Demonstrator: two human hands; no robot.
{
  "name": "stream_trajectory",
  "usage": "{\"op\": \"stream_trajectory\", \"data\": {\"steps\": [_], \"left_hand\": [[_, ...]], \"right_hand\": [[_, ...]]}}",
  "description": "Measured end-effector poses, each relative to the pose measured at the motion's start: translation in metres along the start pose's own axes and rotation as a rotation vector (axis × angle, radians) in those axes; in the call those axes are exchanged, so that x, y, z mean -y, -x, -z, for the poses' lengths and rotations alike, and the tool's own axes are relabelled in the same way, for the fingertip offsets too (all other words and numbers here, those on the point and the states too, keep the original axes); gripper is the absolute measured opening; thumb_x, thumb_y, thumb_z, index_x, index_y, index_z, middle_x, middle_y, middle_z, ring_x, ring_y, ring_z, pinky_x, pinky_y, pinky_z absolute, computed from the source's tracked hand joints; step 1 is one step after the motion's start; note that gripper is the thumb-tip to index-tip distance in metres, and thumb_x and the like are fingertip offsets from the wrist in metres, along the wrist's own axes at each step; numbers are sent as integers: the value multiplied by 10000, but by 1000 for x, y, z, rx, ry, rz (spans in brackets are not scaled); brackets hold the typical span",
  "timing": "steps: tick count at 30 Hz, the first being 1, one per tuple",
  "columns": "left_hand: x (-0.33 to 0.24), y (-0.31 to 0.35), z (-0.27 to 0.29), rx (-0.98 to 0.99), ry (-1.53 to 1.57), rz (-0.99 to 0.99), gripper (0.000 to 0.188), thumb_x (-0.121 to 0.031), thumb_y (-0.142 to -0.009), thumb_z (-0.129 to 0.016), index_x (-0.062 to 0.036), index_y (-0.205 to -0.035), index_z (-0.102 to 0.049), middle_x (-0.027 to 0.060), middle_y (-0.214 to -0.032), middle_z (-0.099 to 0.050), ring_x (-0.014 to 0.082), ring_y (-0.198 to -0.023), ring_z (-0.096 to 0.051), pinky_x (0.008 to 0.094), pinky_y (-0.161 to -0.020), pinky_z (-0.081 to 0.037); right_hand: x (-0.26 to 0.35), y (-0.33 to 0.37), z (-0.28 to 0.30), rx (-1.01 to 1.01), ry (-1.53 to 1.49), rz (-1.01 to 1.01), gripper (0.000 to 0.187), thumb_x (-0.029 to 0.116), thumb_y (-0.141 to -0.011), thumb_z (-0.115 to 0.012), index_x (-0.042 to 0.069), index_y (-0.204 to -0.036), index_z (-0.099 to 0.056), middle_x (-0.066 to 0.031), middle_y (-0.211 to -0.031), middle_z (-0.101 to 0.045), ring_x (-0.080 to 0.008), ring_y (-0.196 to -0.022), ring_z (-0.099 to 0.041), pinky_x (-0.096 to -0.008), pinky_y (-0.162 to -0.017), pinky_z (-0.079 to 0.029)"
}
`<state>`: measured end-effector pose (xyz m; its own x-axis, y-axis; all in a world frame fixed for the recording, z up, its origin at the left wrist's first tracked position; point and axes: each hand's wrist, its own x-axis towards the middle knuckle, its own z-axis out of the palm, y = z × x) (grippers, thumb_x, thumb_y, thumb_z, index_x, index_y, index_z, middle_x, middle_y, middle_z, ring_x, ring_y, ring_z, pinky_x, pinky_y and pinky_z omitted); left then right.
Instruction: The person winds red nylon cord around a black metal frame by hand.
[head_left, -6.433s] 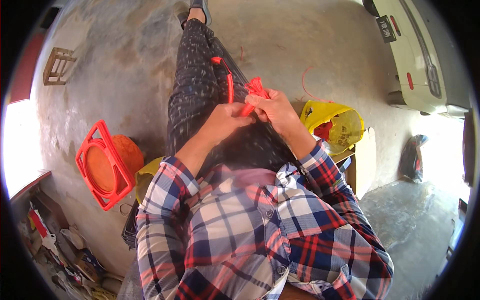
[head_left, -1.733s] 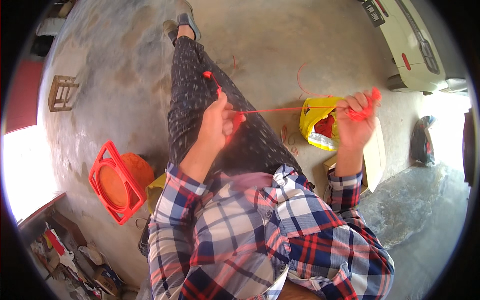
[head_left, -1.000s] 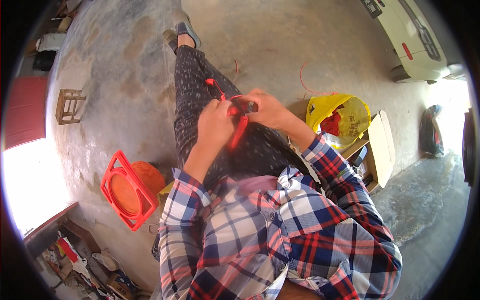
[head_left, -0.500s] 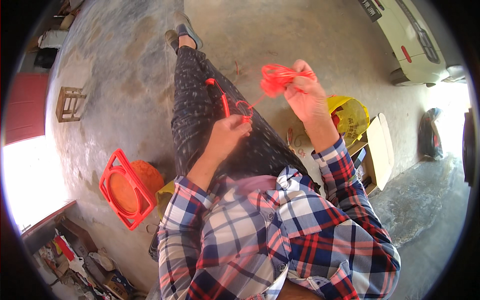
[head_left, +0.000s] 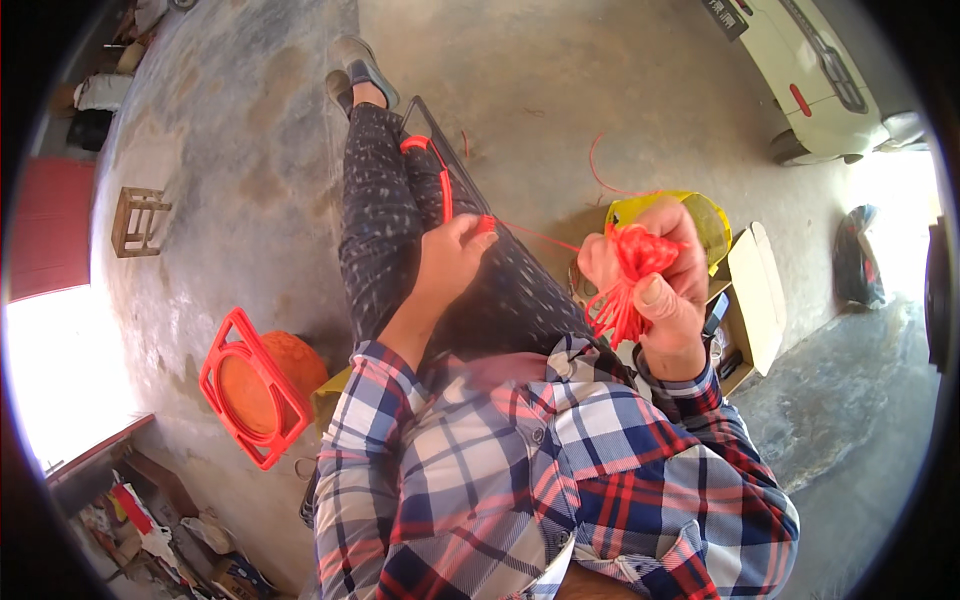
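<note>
My right hand (head_left: 672,278) is closed round a looped bundle of red cord (head_left: 632,285), held above the right side of my lap. A single taut strand runs from the bundle across to my left hand (head_left: 450,262). That hand is closed, its thumb and fingers pinching red cord (head_left: 486,225) over my thighs. Beyond it, a bent red strip (head_left: 446,190) lies over my dark trousers, along a thin dark edge (head_left: 468,180); whether the strip is wound cord I cannot tell.
Left of me stands a red plastic stool (head_left: 262,390), with a small wooden stool (head_left: 138,222) farther off. On my right are a yellow bucket (head_left: 715,230) and an open box (head_left: 755,300). A loose red strand (head_left: 594,165) lies on the floor. A pale car (head_left: 815,80) stands far right.
My right hand has come nearer to me and rightward with the cord bundle, turning it. The strand between my hands has grown longer. My left hand has moved only slightly.
</note>
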<state>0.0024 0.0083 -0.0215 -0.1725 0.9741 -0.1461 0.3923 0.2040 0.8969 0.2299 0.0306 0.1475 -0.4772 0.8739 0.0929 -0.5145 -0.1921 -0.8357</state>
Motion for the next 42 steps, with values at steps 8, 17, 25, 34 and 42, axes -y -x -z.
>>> {"op": "stream_trajectory", "data": {"steps": [8, 17, 25, 34, 42], "left_hand": [[-63, 3, 3, -355, -365, -608, 223, -78, -821, -723, -28, -1022, -639, 65, -952, -631, 134, -783, -609, 273, -676, -499], [-40, -23, 1, -216, 467, 217, 50, -40, -920, -595, -26, -898, -552, -20, -689, -531, 31, -536, -435, 192, -455, -350], [-41, -12, 14, -332, 350, 261, 72, -64, -915, -604, -44, -881, -544, -11, -697, -521, 31, -529, -438, 190, -378, -311], [-50, -3, 14, -424, 237, 31, 47, 2, -913, -574, -13, -900, -532, 58, -961, -600, 80, -644, -539, 232, -608, -481], [-60, -11, 26, -288, 272, -290, 46, 25, -886, -566, -3, -913, -541, 61, -1012, -597, 90, -695, -537, 259, -623, -470]], "right_hand": [[-13, -41, 31, 173, -76, 61, 350, 99, -807, -767, 41, -1081, -559, -31, -1047, -617, -138, -974, -598, -291, -864, -471], [-119, -70, 66, 341, 1539, 206, 158, 113, -777, -704, 131, -929, -667, -16, -1014, -651, -237, -937, -626, -388, -756, -466], [-148, -83, 42, 88, 1196, -196, 299, 125, -762, -715, 99, -1045, -622, -96, -955, -702, -299, -849, -679, -393, -741, -515], [-150, -85, 50, 67, 706, 96, 241, 119, -770, -738, 49, -991, -670, -104, -979, -662, -255, -912, -638, -348, -826, -507], [-151, -98, 53, 258, 640, 4, 293, 185, -756, -789, 69, -1010, -699, -28, -1025, -603, -177, -1006, -580, -315, -830, -470]]}}
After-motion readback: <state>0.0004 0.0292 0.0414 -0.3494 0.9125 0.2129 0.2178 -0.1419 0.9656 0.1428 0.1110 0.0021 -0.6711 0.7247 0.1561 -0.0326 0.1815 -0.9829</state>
